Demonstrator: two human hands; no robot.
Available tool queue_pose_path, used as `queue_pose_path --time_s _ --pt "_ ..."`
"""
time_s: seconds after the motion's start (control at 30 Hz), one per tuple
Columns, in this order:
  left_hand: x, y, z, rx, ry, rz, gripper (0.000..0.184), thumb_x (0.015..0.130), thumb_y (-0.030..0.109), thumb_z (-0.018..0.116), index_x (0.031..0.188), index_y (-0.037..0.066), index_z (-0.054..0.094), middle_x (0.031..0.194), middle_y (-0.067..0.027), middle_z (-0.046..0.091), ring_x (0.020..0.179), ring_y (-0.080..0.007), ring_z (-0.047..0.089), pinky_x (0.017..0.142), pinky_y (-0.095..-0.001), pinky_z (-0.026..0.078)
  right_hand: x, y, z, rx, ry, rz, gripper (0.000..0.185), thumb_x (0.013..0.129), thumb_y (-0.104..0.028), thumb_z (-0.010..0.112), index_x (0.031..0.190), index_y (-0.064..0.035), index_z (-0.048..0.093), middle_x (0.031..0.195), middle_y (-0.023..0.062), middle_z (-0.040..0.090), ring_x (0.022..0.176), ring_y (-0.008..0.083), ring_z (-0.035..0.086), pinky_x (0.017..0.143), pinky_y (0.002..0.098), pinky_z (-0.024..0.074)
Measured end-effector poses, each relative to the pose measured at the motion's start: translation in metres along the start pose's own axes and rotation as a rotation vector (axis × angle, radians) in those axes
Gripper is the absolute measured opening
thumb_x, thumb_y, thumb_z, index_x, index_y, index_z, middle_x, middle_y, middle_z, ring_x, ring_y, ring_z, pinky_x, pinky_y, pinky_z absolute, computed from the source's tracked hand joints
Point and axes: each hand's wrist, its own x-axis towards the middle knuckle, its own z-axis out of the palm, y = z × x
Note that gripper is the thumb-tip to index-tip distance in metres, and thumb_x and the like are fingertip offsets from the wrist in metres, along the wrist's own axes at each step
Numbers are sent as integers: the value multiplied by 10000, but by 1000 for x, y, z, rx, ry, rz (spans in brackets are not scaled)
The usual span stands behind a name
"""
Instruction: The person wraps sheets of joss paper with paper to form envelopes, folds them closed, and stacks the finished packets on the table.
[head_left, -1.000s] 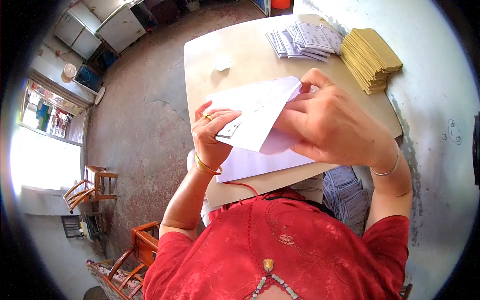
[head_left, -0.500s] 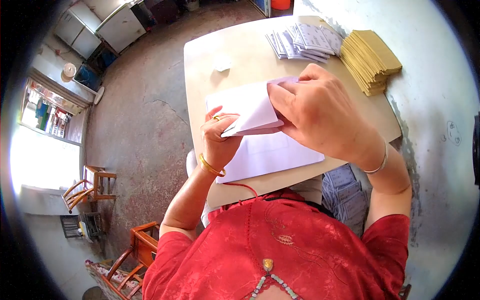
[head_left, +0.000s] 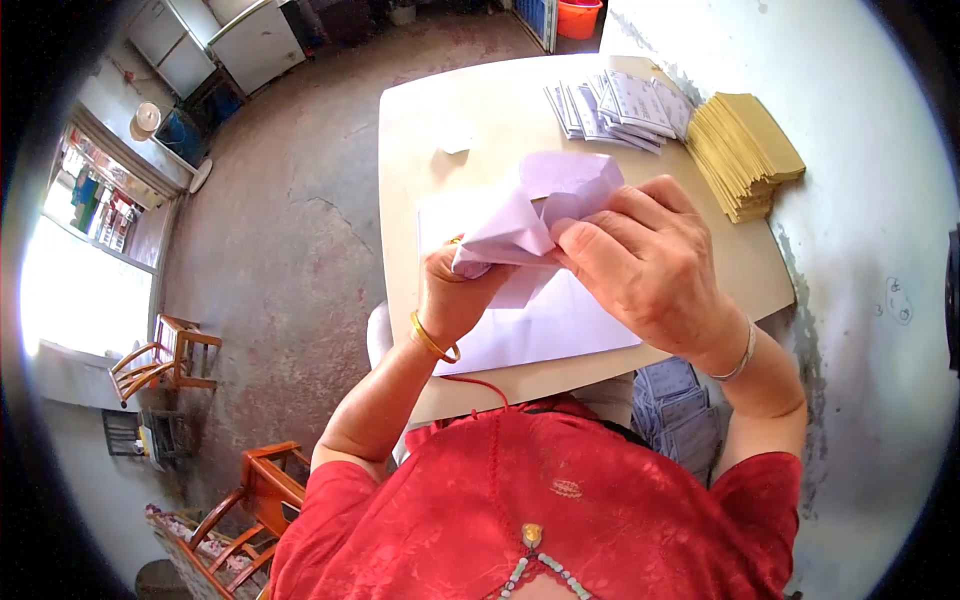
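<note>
A partly folded sheet of white paper (head_left: 500,225) is held up between my two hands, its top edge curling open into a loose pocket. My left hand (head_left: 462,295) is closed on its lower left part, with the fingers mostly hidden behind the paper. At the right edge, my right hand (head_left: 655,265) pinches the paper between thumb and fingers. Under both hands, a stack of large white sheets (head_left: 560,330) lies near the table's front edge.
The pale table (head_left: 420,120) bears printed white packets (head_left: 640,100) at the back and a fanned stack of yellow-brown envelopes (head_left: 745,150) by the wall. A small white scrap (head_left: 457,146) lies at the back left. More printed packets (head_left: 675,405) sit below the table edge.
The folded paper has tilted up and its upper part now gapes open. My right hand has shifted slightly down and right along it, while my left hand has turned underneath.
</note>
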Motion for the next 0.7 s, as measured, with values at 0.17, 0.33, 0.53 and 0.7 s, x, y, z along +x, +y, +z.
queue_pose_path --time_s 0.17,0.33,0.53,0.7 --pt "1 0 2 -113 14 -28 87 812 21 733 896 36 749 847 28 719 769 -31 589 642 -220 516 0 -5 5 51 52 20 172 786 -224 715 884 -106 638 794 19 581 799 175 560 734 328 406" --pt "3 -22 0 75 1 71 84 780 27 726 856 60 738 724 -24 704 636 -107 618 826 -304 507 -9 -12 12 22 -118 6 150 803 -204 685 898 -94 645 823 25 567 805 189 537 733 330 399" --pt "5 -10 -2 214 66 246 139 700 35 738 820 104 724 745 -39 701 714 -177 666 979 -403 426 -13 -14 29 -17 56 -137 152 770 -149 619 901 -73 638 881 28 603 872 203 598 815 363 496" --pt "8 -11 -6 342 4 401 161 677 46 760 812 124 720 778 -17 714 804 -164 694 995 -418 403 -16 -11 36 112 -10 -154 165 772 -151 609 925 -95 633 838 22 614 805 188 620 686 331 527"
